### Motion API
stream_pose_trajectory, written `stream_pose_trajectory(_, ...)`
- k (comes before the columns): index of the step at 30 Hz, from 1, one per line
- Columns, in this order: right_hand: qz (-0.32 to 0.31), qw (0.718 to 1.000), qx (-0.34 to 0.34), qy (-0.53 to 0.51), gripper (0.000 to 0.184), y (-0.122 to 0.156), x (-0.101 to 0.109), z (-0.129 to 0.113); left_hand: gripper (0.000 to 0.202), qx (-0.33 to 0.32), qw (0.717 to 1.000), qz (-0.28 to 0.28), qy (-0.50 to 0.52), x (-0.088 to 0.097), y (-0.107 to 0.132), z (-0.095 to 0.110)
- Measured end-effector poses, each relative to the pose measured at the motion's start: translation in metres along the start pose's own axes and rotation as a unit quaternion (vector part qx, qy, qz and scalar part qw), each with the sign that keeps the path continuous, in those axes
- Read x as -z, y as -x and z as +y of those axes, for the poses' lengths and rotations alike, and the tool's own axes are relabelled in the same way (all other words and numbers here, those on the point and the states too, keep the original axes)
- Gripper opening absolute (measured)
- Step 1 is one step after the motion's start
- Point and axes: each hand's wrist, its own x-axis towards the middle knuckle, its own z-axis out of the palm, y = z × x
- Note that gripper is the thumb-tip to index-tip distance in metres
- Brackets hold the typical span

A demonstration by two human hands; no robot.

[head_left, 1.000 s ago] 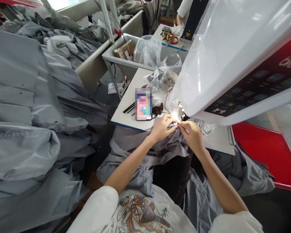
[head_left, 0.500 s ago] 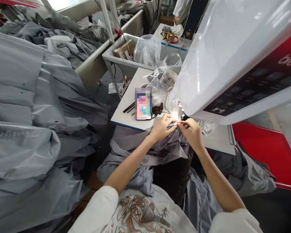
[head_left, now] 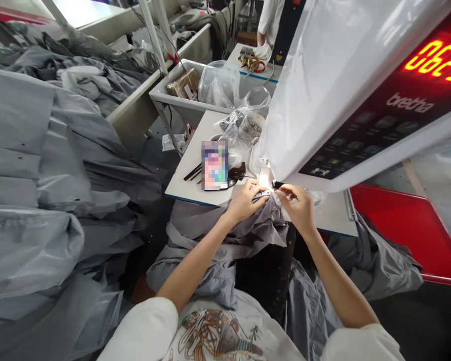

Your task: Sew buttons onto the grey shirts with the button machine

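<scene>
A grey garment (head_left: pixel 225 235) hangs from the front edge of a white work table (head_left: pixel 195 168) down into my lap. My left hand (head_left: pixel 244 200) pinches a fold of it at the table edge, fingers closed. My right hand (head_left: pixel 298 205) grips the same fold from the right, fingers closed, the two hands almost touching. Both sit under the white machine head (head_left: pixel 342 85), near its lit needle area (head_left: pixel 265 175). What lies between the fingertips is too small to make out.
A phone (head_left: pixel 214 164), black sticks and scissors lie on the table left of my hands. Clear plastic bags (head_left: pixel 240 125) and a grey bin (head_left: pixel 180 90) stand behind. Piles of grey garments (head_left: pixel 41 175) fill the left. A red panel (head_left: pixel 409 230) is at right. Another person (head_left: pixel 266 25) stands far back.
The view has shifted down and right, bringing the machine's red lit display into sight. My hands stay pinched on the grey fabric with only small finger movement.
</scene>
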Motion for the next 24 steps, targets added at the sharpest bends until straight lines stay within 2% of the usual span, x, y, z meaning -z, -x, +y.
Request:
stream_pose_trajectory(2,0.049,0.997,-0.009,0.055,0.023,-0.008,0.012,0.01,0.024,0.004,1.0,-0.001,-0.001,-0.001,0.0,-0.001)
stream_pose_trajectory(4,0.057,0.993,0.005,0.106,0.021,-0.019,0.022,0.025,0.024,0.005,1.0,0.0,-0.001,-0.001,0.0,-0.001)
stream_pose_trajectory(7,-0.012,0.983,0.033,0.183,0.02,-0.034,0.03,0.049,0.023,0.005,1.0,0.003,-0.002,-0.001,0.0,-0.001)
stream_pose_trajectory(10,-0.085,0.963,0.018,0.255,0.019,-0.042,0.027,0.062,0.024,0.009,1.0,0.003,-0.008,-0.001,0.0,0.0)
stream_pose_trajectory(14,-0.125,0.95,-0.015,0.287,0.015,-0.045,0.019,0.065,0.025,0.009,1.0,0.003,-0.009,-0.001,0.0,0.001)
stream_pose_trajectory(20,-0.122,0.941,0.014,0.316,0.018,-0.048,0.014,0.063,0.024,0.006,1.0,0.002,-0.002,-0.001,0.0,0.001)
stream_pose_trajectory(24,-0.102,0.952,0.028,0.287,0.018,-0.046,0.015,0.063,0.024,0.008,1.0,-0.001,-0.004,0.0,0.0,0.001)
